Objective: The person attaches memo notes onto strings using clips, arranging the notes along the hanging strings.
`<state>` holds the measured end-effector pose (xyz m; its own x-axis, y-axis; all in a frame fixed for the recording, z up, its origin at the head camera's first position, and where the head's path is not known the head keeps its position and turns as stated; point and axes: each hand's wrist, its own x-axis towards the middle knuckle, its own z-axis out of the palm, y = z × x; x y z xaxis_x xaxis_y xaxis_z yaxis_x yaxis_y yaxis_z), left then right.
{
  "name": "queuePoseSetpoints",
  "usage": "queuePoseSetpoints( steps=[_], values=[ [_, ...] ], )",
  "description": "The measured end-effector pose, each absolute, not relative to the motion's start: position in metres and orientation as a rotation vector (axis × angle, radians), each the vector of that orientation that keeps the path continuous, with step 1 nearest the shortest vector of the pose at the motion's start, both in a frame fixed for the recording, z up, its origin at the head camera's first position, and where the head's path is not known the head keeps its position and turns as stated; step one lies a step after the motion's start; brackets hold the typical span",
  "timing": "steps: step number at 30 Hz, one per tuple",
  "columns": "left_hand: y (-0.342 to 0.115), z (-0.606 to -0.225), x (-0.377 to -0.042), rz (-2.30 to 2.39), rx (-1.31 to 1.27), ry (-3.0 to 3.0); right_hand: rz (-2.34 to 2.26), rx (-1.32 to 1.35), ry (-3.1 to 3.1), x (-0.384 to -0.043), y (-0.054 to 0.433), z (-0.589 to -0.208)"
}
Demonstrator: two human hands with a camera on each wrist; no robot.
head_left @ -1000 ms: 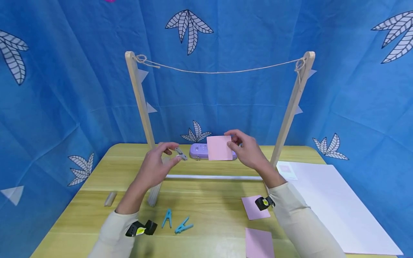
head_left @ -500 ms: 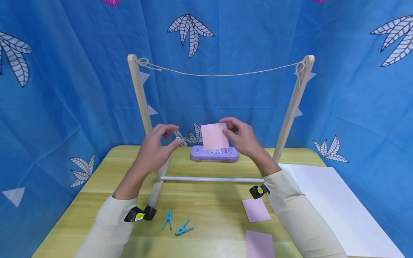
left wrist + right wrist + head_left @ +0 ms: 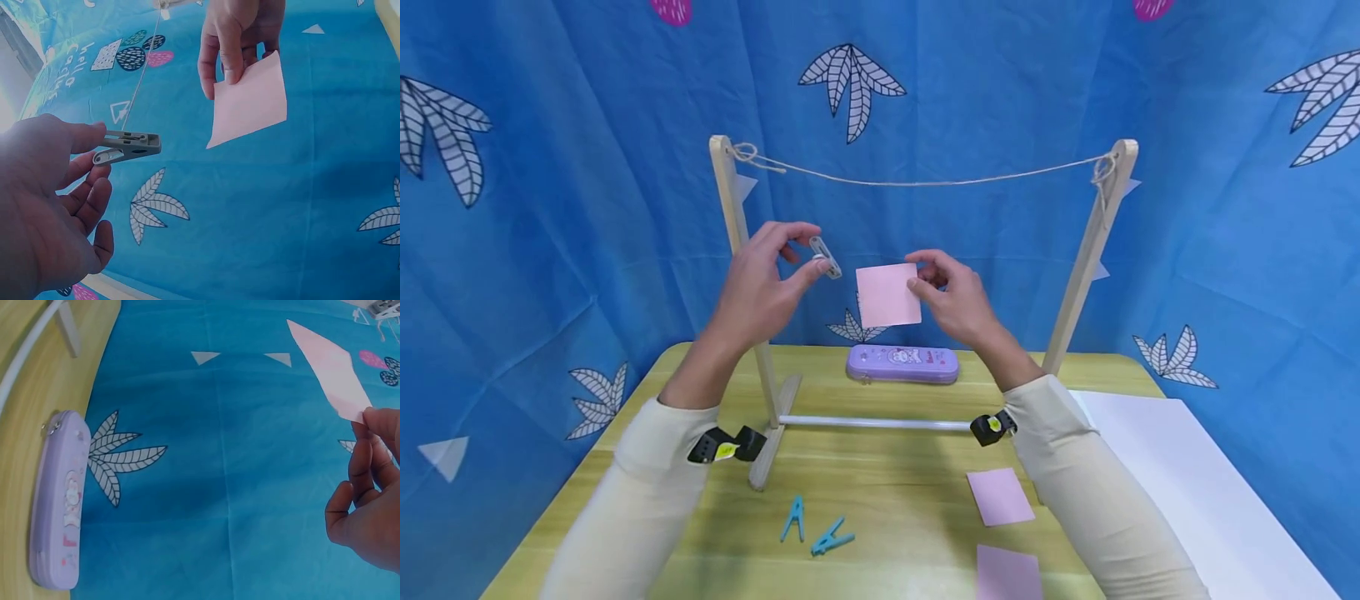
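Note:
Between thumb and fingertips, my left hand (image 3: 769, 279) pinches a grey clothespin (image 3: 134, 145) by its handle ends; the far end of the clothespin looks closed in the left wrist view. My right hand (image 3: 953, 298) holds a square pink paper (image 3: 887, 296) at its right edge, thumb in front and fingers behind. Both things are in the air, the clothespin left of the paper and slightly higher. Above them a thin string (image 3: 917, 182) sags between two wooden posts, tied at each end. In the right wrist view the paper (image 3: 331, 372) is seen at a slant.
A purple pencil case (image 3: 902, 364) lies at the table's back. Two blue clothespins (image 3: 832, 537) and two pink papers (image 3: 1001, 497) lie nearer the front. A white bar (image 3: 876, 423) joins the wooden posts (image 3: 1087, 258) low down. A large white sheet (image 3: 1187, 492) covers the right side.
Both hands have risen from near table level toward the string, carrying the clothespin and the pink paper. The paper has also shifted left, uncovering the pencil case. The head view has tilted up slightly.

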<state>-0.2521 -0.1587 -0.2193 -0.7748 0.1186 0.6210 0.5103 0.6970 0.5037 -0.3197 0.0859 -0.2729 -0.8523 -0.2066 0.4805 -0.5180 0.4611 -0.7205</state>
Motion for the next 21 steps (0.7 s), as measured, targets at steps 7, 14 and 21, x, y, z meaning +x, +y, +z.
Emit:
queuePoseSetpoints(
  steps=[7,14,21],
  values=[
    [-0.157,-0.197,-0.259,-0.884,-0.461,-2.318,1.398,0.564,-2.359,-0.327,0.08,-0.259],
    [-0.158,-0.169,-0.266,-0.875,-0.441,-2.305,1.476,0.539,-2.338,-0.33,0.069,-0.243],
    [-0.158,-0.145,-0.27,-0.846,-0.369,-2.338,1.554,0.554,-2.295,-0.334,0.058,-0.233]
  ],
)
